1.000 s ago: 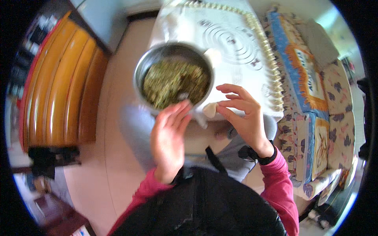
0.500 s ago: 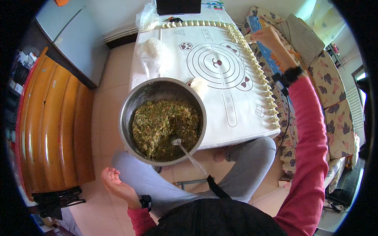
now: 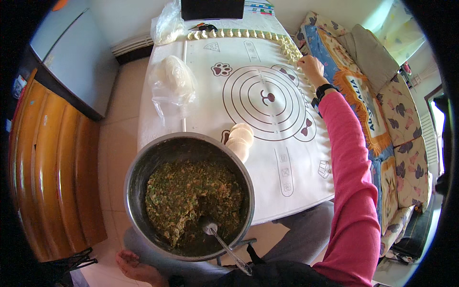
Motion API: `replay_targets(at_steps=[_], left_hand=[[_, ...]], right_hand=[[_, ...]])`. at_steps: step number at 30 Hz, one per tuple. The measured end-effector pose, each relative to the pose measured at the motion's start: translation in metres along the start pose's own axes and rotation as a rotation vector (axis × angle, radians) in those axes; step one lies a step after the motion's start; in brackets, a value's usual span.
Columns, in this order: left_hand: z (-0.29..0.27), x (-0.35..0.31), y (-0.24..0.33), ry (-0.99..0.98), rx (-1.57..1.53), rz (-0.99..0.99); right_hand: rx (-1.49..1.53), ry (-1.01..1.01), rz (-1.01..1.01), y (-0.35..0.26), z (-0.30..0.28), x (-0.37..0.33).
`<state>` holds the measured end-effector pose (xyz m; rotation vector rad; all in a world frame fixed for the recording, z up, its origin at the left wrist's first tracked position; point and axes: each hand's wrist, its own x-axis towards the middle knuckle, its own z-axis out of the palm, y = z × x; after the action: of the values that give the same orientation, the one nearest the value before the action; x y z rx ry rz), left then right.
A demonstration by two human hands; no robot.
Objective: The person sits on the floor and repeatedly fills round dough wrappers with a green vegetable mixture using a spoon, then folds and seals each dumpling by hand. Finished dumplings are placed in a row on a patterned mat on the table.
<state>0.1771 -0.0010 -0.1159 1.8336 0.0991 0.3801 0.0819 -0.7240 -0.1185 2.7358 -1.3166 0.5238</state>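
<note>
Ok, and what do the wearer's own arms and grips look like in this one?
The right arm wears a long, plain, wrinkled pink fabric sleeve, with a black wristband just beyond its cuff. The right grip is a bare, ungloved hand. The left grip is ungloved too; its sleeve can't be made out at the lower edge.

To our left we see a glossy orange-brown wooden unit (image 3: 62, 158) with curved ridges, near a tall grey cabinet (image 3: 83, 67), both above pinkish floor tiles (image 3: 114, 172). At the far end we find a black rectangular panel (image 3: 212, 8) beside stacked books (image 3: 259, 7). On our right, a floral sofa (image 3: 405, 109) bears a grey cushion (image 3: 374, 58) and a fringed cover (image 3: 372, 107).
</note>
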Motion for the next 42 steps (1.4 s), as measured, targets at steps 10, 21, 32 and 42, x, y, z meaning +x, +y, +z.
replay_targets(at_steps=[10,21,32,42], left_hand=[[-0.026,0.018,-0.042,-0.02,-0.017,-0.025],[-0.036,0.02,-0.063,-0.01,0.027,0.203],[-0.066,0.005,0.019,-0.106,-0.742,-0.095],[-0.119,-0.007,0.041,-0.021,-0.665,-0.025]], right_hand=[[-0.115,-0.029,-0.064,0.008,0.018,0.002],[0.355,-0.096,-0.01,-0.035,-0.116,-0.047],[0.354,-0.407,-0.354,-0.198,-0.102,-0.263],[0.542,-0.145,-0.209,-0.215,-0.04,-0.268]])
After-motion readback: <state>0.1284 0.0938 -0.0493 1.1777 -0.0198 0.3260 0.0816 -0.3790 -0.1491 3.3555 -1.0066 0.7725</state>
